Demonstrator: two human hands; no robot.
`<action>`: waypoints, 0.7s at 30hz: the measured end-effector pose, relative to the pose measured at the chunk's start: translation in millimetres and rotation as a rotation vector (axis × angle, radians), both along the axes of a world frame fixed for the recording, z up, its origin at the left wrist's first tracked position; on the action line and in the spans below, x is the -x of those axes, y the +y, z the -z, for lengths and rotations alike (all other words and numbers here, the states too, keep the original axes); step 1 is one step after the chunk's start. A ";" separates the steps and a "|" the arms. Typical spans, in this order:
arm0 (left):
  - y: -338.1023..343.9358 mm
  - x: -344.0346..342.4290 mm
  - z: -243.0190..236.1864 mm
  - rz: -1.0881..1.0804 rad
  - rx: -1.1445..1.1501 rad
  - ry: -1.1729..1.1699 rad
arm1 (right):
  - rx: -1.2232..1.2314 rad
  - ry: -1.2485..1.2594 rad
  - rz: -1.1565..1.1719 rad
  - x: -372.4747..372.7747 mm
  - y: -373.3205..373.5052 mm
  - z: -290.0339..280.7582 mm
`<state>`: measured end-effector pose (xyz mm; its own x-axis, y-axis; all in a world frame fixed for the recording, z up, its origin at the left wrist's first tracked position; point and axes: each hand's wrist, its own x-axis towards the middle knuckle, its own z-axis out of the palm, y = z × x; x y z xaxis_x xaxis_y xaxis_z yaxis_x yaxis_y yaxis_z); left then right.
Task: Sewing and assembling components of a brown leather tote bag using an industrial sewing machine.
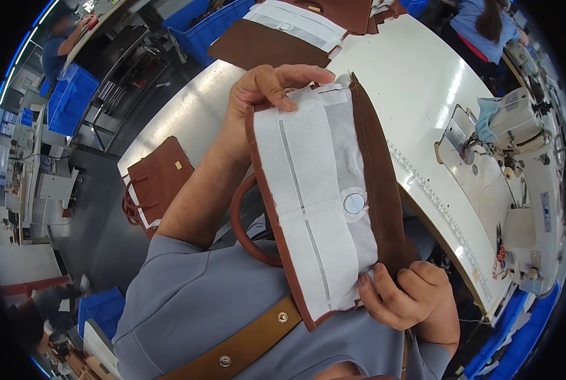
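Note:
A brown leather bag panel (pixel 308 190) is held up in front of me, its white, mesh-like backing facing me. A round disc (pixel 354 203) sits in the backing, and a dark brown flap (pixel 384 190) runs along its right side. A curved brown handle (pixel 237 218) shows past its left edge. My left hand (pixel 270 92) grips the upper end, thumb on the white side. At the lower right corner, my right hand (pixel 406 294) pinches the edge between thumb and fingers. A brown strap (pixel 251 342) with metal snaps lies across my grey shirt.
A white worktable (pixel 416 76) carries stacked brown panels (pixel 283 38) at the back. To the right stands a sewing machine (pixel 517 120) with a blue cloth. A brown bag piece (pixel 159 177) rests at the table's left edge. Blue bins (pixel 74 98) and other people (pixel 482 28) are farther off.

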<state>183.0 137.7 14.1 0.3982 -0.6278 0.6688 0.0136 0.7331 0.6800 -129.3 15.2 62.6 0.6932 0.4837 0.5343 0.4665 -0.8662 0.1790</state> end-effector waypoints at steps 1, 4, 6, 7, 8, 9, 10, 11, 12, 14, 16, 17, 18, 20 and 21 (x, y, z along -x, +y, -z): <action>0.5 -1.6 -2.4 -0.016 0.003 -0.040 | -0.004 -0.002 0.003 -0.3 -0.1 0.6; 3.3 -11.4 -4.0 0.066 0.031 -0.091 | -0.020 0.069 0.065 8.3 3.9 2.1; 5.4 -10.2 -10.0 0.056 0.028 -0.125 | -0.019 0.026 0.031 1.4 0.3 3.9; 5.9 -9.4 -13.1 0.044 0.026 -0.155 | -0.017 -0.013 -0.005 -1.3 -1.1 4.9; 5.5 -9.4 -15.0 0.042 0.028 -0.157 | -0.015 -0.015 -0.006 -1.6 -1.4 6.0; 5.2 -9.5 -16.7 0.052 0.055 -0.175 | -0.015 -0.013 -0.007 -1.7 -1.6 7.1; 4.2 -9.2 -18.4 0.063 0.083 -0.192 | -0.015 -0.011 -0.005 -1.4 -2.0 8.2; 3.9 -8.4 -21.2 0.063 0.086 -0.192 | -0.012 -0.011 -0.005 -1.4 -2.2 9.8; 4.2 -7.4 -24.2 0.060 0.084 -0.214 | -0.018 -0.018 0.000 -1.7 -2.3 11.6; 4.5 -5.9 -26.5 0.055 0.081 -0.237 | -0.024 -0.027 0.003 -1.9 -2.3 14.4; 3.8 -4.3 -26.9 0.067 0.083 -0.238 | -0.048 -0.031 0.009 -0.9 -1.7 15.7; 4.0 -4.5 -27.0 0.069 0.082 -0.237 | -0.048 -0.031 0.010 -0.6 -1.3 15.6; 4.3 -5.4 -27.1 0.059 0.080 -0.256 | -0.046 -0.031 0.012 -0.5 -1.1 15.4; 4.5 -5.5 -28.0 0.049 0.077 -0.277 | -0.044 -0.034 0.012 -1.0 -2.2 15.5; 4.9 -4.3 -28.5 0.050 0.069 -0.264 | -0.043 -0.033 0.011 -1.0 -2.8 15.8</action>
<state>187.4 142.6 42.6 0.1738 -0.5920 0.7870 -0.1198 0.7805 0.6136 -128.2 12.5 46.8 0.6800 0.4525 0.5770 0.4514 -0.8784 0.1569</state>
